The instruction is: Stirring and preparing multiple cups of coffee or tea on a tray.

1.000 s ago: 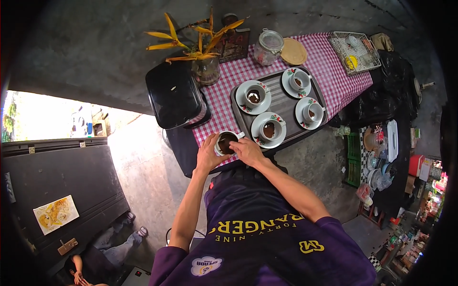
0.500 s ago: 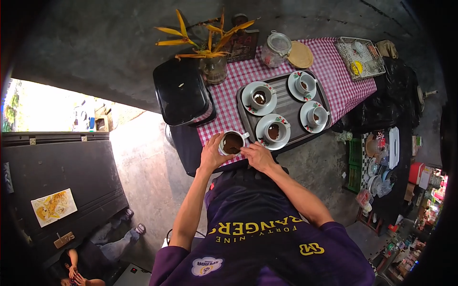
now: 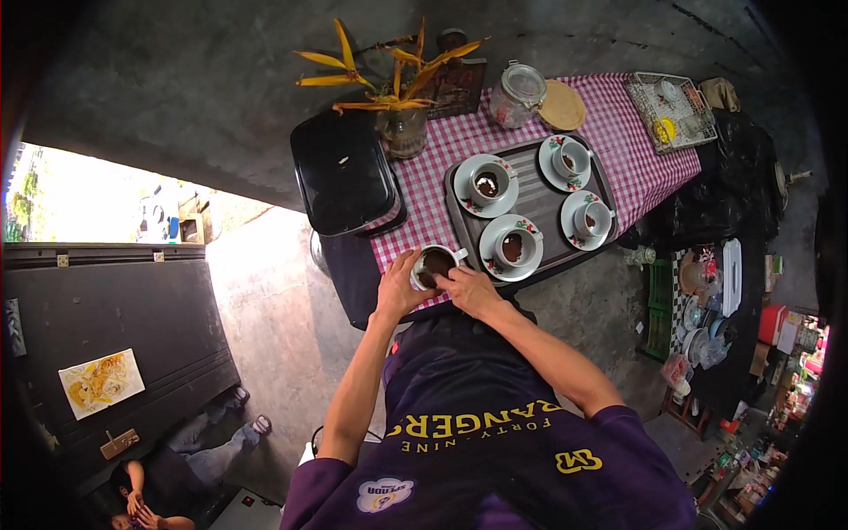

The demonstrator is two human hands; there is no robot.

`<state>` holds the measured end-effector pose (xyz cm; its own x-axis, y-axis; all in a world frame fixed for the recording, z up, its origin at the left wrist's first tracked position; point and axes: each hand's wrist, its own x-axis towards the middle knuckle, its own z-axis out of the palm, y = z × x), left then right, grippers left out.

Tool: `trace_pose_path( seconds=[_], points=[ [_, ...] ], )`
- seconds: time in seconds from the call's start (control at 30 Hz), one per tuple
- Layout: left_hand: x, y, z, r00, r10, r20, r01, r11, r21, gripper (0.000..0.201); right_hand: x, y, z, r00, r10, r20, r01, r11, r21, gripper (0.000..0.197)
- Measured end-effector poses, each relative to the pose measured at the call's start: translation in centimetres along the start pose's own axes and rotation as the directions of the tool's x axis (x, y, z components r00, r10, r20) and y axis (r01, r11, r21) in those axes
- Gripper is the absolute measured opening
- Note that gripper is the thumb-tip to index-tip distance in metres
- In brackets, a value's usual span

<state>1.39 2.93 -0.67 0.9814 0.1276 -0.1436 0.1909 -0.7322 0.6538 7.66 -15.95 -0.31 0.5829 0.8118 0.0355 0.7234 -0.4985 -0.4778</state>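
A white cup [image 3: 460, 255] with dark brown powder [image 3: 436, 261] in it stands at the near edge of the checked cloth. My left hand [image 3: 398, 288] is wrapped round the cup's left side, fingers and thumb against its wall. Over the near right rim, my right hand [image 3: 471, 291] is closed in a pinch, its fingertips reaching into the cup above the powder. Whatever these fingers hold is hidden or too small to name. Just right of the hands lies a grey ribbed tray [image 3: 530, 196] with several cups on patterned saucers, each cup holding some dark powder.
A black lidded box [image 3: 342, 172] stands left of the tray, beside a glass vase [image 3: 402, 132] with yellow-orange leaves. Behind the tray are a clip-top jar [image 3: 518, 93] and a round wooden lid [image 3: 563, 105]. A wire basket [image 3: 671, 113] sits far right. Another person [image 3: 146, 499] is at lower left.
My right hand has moved a little left, its fingertips going from the rim to further over the powder. My left hand stays on the cup. The whole view has shifted slightly.
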Motion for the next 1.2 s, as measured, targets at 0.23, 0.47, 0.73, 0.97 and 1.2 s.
trace_pose_path(
  seconds=[0.23,0.47,0.73,0.97,1.2],
  points=[
    [0.0,0.4,-0.2,0.999,-0.035,0.007,0.036,0.999,-0.032,0.095,0.1,0.4,-3.3,0.998,-0.040,0.056,0.042,0.998,-0.041,0.027],
    [0.0,0.8,-0.5,0.999,-0.034,0.028,0.035,0.999,-0.037,0.094,0.5,0.9,-0.9,0.974,0.186,-0.132,-0.172,0.979,0.113,0.016],
    [-0.1,0.0,0.0,1.000,-0.026,0.017,0.027,0.998,-0.056,0.095,-0.9,0.3,-0.2,0.808,0.578,-0.116,-0.405,0.687,0.604,0.028],
    [0.1,0.5,-0.3,1.000,-0.023,0.010,0.024,0.998,-0.057,0.095,-2.4,3.1,0.8,0.748,0.659,0.079,-0.419,0.377,0.826,0.032],
    [0.0,0.5,-0.3,1.000,-0.009,0.011,0.010,0.998,-0.059,0.093,-2.5,2.9,-0.2,0.748,0.647,0.150,-0.415,0.279,0.866,0.033]
  ],
)
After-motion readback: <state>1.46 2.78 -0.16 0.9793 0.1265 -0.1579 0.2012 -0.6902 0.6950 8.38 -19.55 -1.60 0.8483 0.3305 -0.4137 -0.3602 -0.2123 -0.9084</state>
